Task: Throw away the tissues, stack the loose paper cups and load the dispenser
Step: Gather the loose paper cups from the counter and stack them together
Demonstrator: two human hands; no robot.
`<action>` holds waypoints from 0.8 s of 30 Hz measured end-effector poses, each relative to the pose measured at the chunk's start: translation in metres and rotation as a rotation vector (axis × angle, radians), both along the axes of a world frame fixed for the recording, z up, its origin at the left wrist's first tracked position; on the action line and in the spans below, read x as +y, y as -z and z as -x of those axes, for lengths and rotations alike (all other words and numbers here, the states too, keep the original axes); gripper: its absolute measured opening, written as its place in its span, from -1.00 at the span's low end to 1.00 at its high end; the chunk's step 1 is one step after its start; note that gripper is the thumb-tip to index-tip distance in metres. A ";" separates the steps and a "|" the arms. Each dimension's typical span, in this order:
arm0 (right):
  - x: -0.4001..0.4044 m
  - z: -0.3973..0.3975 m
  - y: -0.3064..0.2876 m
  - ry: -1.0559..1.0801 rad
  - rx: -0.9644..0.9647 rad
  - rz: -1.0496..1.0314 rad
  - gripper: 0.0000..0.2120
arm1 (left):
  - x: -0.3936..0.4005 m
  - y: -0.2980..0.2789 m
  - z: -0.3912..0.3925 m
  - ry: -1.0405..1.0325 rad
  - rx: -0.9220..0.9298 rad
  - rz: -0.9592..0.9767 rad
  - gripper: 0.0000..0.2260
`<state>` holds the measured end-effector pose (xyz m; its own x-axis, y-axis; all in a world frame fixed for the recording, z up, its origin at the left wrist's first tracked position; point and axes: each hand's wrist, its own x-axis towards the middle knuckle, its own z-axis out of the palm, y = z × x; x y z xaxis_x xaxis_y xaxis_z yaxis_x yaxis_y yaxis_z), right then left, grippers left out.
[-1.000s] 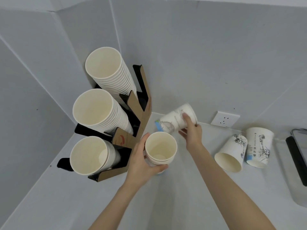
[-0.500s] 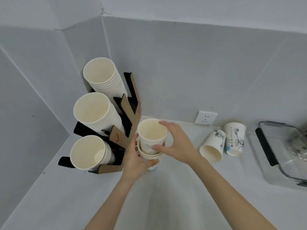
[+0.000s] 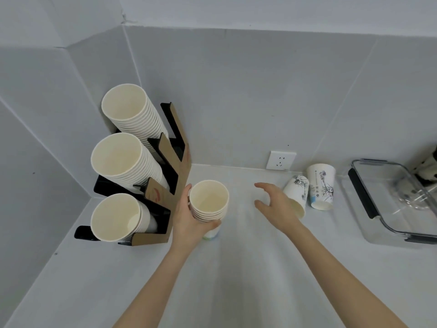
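- my left hand (image 3: 189,221) was wrapped around a nested stack of paper cups (image 3: 209,204), thumb on the near side, fingers (image 3: 185,197) on the far side next to the dispenser. stack was upright, mouth up, several rims visible one under another.
- bottom of the stack was at or just above the white counter (image 3: 236,280); couldn't tell if it was touching.
- my right hand (image 3: 275,207) held nothing, fingers spread and curved, palm toward the left, hovering over the counter between the stack and the two loose cups.
- tilted loose cup (image 3: 296,192) sat just past my right hand, mouth leaning toward me, partly hidden behind the hand. couldn't tell whether hand and cup touched.
- inverted loose cup (image 3: 321,188) stood just right of it, base up, printed side facing me. the two were touching or nearly so.
- cup dispenser (image 3: 176,162), black and brown card, stood in the left corner against the wall, just left of my left hand.
- it carried three slanted rows: top row (image 3: 132,110) full, middle row (image 3: 127,162) full, bottom row (image 3: 118,218) with only a few cups in it.
- wall socket (image 3: 281,160) was on the back wall above the loose cups.
- clear glass dish (image 3: 392,200) with black handles sat at the far right of the counter, well apart from the stack.
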<state>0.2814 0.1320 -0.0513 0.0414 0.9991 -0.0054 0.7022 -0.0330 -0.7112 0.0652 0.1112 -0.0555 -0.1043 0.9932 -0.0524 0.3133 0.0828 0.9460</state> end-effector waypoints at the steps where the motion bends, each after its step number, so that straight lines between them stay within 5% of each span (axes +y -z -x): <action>1: 0.003 -0.011 0.002 0.027 -0.062 0.005 -0.56 | -0.001 -0.002 -0.006 0.004 -0.020 0.003 0.01; 8: 0.020 -0.073 0.030 -0.012 -0.524 0.148 -0.46 | -0.008 -0.002 -0.064 0.045 -0.123 0.014 -0.04; 15: 0.029 -0.102 0.038 0.038 -0.565 -0.038 -0.63 | -0.009 0.003 -0.103 0.025 -0.104 0.021 -0.06; 20: 0.041 -0.110 -0.003 0.210 -0.349 -0.179 -0.66 | -0.011 0.005 -0.108 0.049 -0.043 0.030 -0.08; 24: 0.036 -0.099 -0.062 0.219 0.054 -0.328 -0.74 | -0.010 0.002 -0.103 0.071 -0.019 0.052 -0.06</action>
<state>0.3805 0.1685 0.0111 0.2619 0.9156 0.3050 0.6654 0.0575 -0.7443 0.1686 0.1012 -0.0571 -0.0322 0.9939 -0.1057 0.3020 0.1105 0.9469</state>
